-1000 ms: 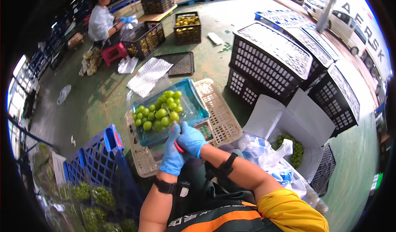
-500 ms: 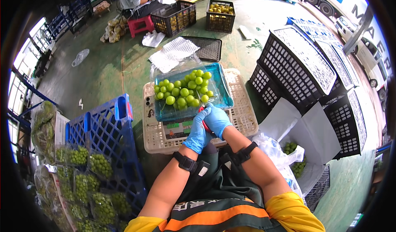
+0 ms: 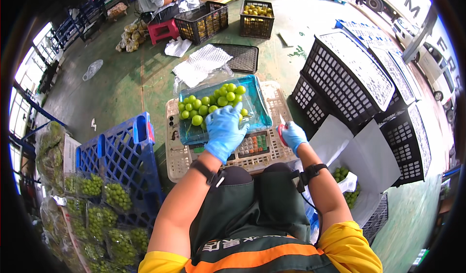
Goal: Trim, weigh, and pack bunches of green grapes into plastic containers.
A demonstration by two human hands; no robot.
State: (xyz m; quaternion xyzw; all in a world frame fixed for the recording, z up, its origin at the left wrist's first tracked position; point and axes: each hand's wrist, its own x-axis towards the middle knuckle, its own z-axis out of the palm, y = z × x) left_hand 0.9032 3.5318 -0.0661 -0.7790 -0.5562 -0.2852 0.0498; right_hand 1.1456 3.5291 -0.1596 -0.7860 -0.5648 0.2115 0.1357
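A bunch of green grapes (image 3: pixel 199 109) lies in a clear bag on a blue tray (image 3: pixel 263 113), which rests on a scale. My left hand (image 3: pixel 225 133), in a blue glove, reaches over the near side of the bunch, fingers spread and touching the grapes. It hides part of the fruit and of the scale's keypad (image 3: pixel 253 145). Off to the right of the tray, my gloved right hand (image 3: pixel 294 137) is closed around red-handled snips (image 3: pixel 282 131), their tips pointing away from me. Beneath the scale is an upturned beige crate (image 3: pixel 279 98).
To the left stands a blue plastic crate (image 3: pixel 121 149) beside several bagged grape bunches (image 3: pixel 104 217). Black crates (image 3: pixel 340 79) are stacked at right, near a paper-lined crate (image 3: pixel 371 151) holding grapes. Foam netting (image 3: pixel 201 64) lies beyond the tray. Farther off, a person (image 3: pixel 155 1) sits by fruit crates.
My hands were together at the bunch's near edge with the snips. Now they are apart: the left has moved onto the grapes, the right has drawn away to the right with the snips.
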